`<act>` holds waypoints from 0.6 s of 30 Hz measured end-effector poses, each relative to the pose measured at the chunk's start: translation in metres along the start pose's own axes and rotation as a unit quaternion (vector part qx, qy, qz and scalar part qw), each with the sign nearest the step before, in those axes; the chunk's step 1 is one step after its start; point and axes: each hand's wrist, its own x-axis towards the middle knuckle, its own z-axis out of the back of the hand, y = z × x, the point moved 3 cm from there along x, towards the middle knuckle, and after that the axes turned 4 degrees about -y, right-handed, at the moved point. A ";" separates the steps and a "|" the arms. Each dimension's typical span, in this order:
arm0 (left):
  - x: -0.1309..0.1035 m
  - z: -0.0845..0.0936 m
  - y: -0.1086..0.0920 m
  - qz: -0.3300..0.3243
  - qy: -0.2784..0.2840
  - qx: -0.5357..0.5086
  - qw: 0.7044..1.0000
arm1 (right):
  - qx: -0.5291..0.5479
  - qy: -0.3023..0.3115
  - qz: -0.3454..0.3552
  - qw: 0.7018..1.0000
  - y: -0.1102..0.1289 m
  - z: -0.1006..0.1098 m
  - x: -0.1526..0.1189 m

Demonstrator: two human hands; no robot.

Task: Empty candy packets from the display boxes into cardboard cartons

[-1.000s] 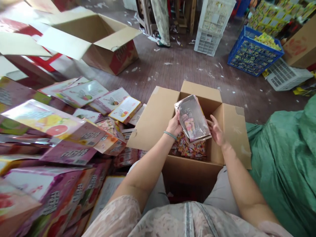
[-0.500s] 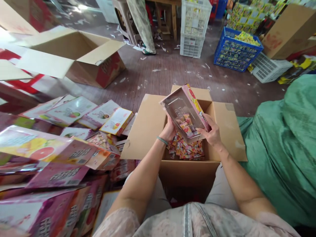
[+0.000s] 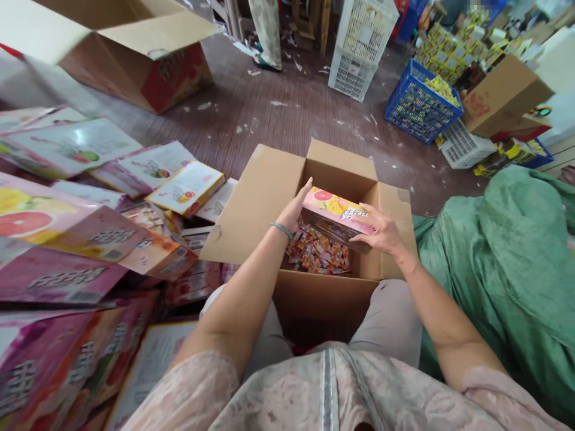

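Right hand [image 3: 380,230] is gripping a pink printed carton [image 3: 338,211] over the open brown cardboard box [image 3: 269,197]; left hand [image 3: 294,208], fingers extended, is touching the carton's left end.

Matt brown cardboard carton [image 3: 269,197], glossy printed paperboard box [image 3: 339,214], shiny plastic-wrapped sweets [image 3: 318,254], smooth green cloth [image 3: 503,269].

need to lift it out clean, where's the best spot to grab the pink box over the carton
Grip the pink box by its two short ends, coming from above. It lies nearly flat over the carton, long side across, and the left hand and right hand already flank those ends.
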 end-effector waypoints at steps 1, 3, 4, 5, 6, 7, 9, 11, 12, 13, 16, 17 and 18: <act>-0.004 -0.001 -0.003 0.019 0.011 0.020 1.000 | -0.007 0.009 0.019 1.000 0.006 0.007 0.005; -0.010 -0.001 -0.011 0.048 0.048 0.037 0.997 | -0.026 0.014 0.053 0.998 0.017 0.021 0.017; -0.012 0.001 -0.014 0.058 0.066 0.043 0.995 | -0.037 0.011 0.068 0.997 0.023 0.028 0.022; -0.013 0.003 -0.017 0.067 0.081 0.049 0.993 | -0.047 0.007 0.083 0.995 0.028 0.035 0.027; -0.014 0.006 -0.018 0.073 0.092 0.052 0.992 | -0.056 0.003 0.098 0.994 0.033 0.041 0.032; -0.015 0.009 -0.019 0.077 0.103 0.047 0.991 | -0.063 0.001 0.111 0.992 0.038 0.047 0.036; -0.014 0.014 -0.018 0.080 0.125 0.018 0.989 | -0.075 0.002 0.135 0.988 0.047 0.056 0.043; -0.011 0.017 -0.017 0.073 0.132 -0.017 0.988 | -0.090 -0.001 0.147 0.985 0.052 0.060 0.048; -0.009 0.019 -0.017 0.068 0.128 -0.032 0.989 | -0.104 -0.012 0.146 0.984 0.053 0.060 0.049; -0.007 0.021 -0.018 0.067 0.120 -0.045 0.989 | -0.119 -0.034 0.138 0.983 0.055 0.059 0.050; -0.012 0.027 -0.023 0.078 0.109 -0.097 0.986 | -0.139 -0.151 0.089 0.975 0.062 0.048 0.040; -0.019 0.028 -0.026 0.079 0.119 -0.117 0.983 | -0.121 -0.193 0.064 0.971 0.067 0.041 0.033; -0.027 0.028 -0.029 0.076 0.132 -0.135 0.979 | -0.086 -0.229 0.033 0.969 0.070 0.032 0.023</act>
